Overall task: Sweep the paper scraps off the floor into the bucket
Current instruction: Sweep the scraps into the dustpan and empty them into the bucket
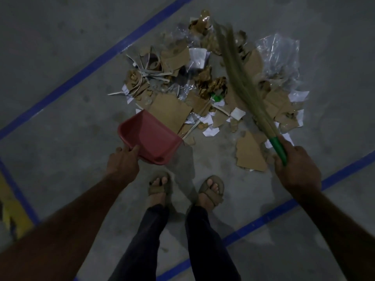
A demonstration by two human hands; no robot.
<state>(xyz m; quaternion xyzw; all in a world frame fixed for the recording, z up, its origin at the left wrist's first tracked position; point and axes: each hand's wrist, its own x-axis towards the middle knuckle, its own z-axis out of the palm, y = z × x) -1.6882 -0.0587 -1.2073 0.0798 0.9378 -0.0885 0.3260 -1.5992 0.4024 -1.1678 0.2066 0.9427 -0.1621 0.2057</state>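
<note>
Head view, ref = scrap pile on floor:
- My left hand grips red dustpan by near rim, mouth tipped at pile's near edge, prob. to catch scraps.
- My right hand clenched on broom at green handle; bristles over pile's right side, blurred.
- Bucket: not in view.

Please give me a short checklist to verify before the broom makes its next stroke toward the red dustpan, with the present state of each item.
1. Right hand grips the broom by its green handle: ok.
2. Left hand holds the red dustpan: ok.
3. Dustpan mouth faces the scrap pile: ok.
4. Dustpan edge flat on the floor: cannot tell.
5. Feet clear of the sweep path: ok.
6. Bucket within reach: cannot tell, none in view.
</note>
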